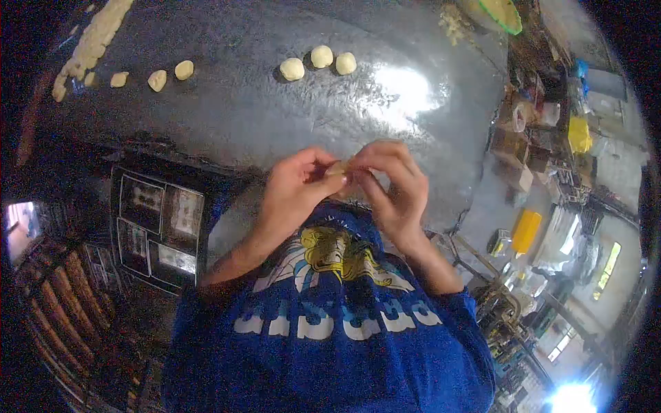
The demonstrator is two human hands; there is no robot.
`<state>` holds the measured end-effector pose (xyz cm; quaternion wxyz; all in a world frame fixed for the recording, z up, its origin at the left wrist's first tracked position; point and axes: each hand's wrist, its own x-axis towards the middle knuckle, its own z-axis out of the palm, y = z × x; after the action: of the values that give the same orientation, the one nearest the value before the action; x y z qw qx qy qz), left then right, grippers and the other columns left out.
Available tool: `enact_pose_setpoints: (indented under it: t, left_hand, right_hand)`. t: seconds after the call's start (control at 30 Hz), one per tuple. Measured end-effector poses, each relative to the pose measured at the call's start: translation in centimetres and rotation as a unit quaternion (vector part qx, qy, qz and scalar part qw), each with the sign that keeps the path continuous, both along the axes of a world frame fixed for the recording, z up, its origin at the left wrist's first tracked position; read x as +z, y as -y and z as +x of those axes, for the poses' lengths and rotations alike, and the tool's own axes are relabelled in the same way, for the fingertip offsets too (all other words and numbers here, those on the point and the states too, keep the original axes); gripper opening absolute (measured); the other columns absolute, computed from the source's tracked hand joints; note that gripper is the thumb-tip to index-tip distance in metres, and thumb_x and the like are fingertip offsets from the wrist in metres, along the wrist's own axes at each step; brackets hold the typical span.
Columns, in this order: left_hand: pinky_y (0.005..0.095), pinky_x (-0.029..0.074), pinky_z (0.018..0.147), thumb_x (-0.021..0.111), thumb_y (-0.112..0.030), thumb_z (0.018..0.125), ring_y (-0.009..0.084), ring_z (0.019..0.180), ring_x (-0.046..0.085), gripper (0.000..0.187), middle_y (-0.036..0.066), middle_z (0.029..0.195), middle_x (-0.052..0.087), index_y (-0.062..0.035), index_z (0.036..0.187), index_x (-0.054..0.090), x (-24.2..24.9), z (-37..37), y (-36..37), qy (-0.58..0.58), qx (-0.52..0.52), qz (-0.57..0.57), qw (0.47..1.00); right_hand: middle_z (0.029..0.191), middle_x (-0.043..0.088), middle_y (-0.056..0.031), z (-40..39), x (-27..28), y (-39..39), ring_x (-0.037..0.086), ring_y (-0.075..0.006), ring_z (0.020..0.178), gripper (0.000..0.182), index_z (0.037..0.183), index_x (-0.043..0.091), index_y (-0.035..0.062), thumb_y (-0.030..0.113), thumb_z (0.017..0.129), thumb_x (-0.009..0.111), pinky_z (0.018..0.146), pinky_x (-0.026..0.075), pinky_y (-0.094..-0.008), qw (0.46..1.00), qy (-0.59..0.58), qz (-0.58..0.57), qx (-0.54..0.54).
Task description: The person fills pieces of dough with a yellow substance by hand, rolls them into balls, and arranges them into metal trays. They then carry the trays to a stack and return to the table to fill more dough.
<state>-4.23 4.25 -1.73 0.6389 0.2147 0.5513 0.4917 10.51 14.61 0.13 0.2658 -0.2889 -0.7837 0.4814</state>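
Observation:
Close to my chest, at the near edge of the grey worktop (234,110), my left hand (299,186) and my right hand (394,180) meet. Between their fingertips they pinch a small pale dough piece (337,168), partly hidden by the fingers. Beyond them on the worktop sit three round dough balls, the left one (292,69), the middle one (321,56) and the right one (345,63). Farther left lie smaller dough pieces (158,80), and a long lumpy strip of dough (96,38) runs toward the far left.
A green-rimmed round container (501,15) stands at the far right of the worktop, beside scattered pale bits (454,24). Cardboard boxes (509,146) and a yellow object (526,230) are off to the right. A dark framed rack (158,224) is below left.

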Motion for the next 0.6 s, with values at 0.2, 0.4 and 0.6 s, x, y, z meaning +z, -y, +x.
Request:
enact_pose_setpoints:
  t: [0.2,0.4,0.6]
  left_hand:
    - [0.0283,0.05,0.085,0.057,-0.002,0.084,0.0167,0.095,0.063,0.032,0.014,0.104,0.065,0.0042,0.116,0.057,1.7,3.4,-1.8,0.059,0.135,0.083,0.986]
    - [0.028,0.05,0.085,0.054,0.002,0.086,0.0168,0.094,0.063,0.032,0.014,0.106,0.065,0.0063,0.117,0.058,3.4,8.6,-2.5,0.127,0.046,0.004,0.991]
    - [0.0297,0.047,0.09,0.057,0.001,0.087,0.0168,0.101,0.059,0.034,0.014,0.112,0.062,0.0061,0.121,0.054,3.8,14.4,-2.8,0.13,0.168,0.118,0.97]
  right_hand:
    - [0.1,0.064,-0.0105,3.4,0.2,-1.5,0.062,-0.0276,0.09,0.04,0.099,0.067,-0.0005,0.011,0.062,0.072,0.074,0.054,-0.0389,0.898,-0.082,0.404,0.155]
    - [0.099,0.062,-0.0093,9.6,-0.4,-4.5,0.059,-0.0263,0.094,0.027,0.09,0.068,0.0022,0.014,0.067,0.076,0.073,0.052,-0.0396,0.835,-0.194,0.451,0.246]
    - [0.094,0.059,-0.0088,11.9,0.0,-3.3,0.056,-0.0237,0.087,0.013,0.087,0.066,0.0021,0.009,0.077,0.072,0.076,0.047,-0.0361,0.983,-0.163,-0.078,-0.024]
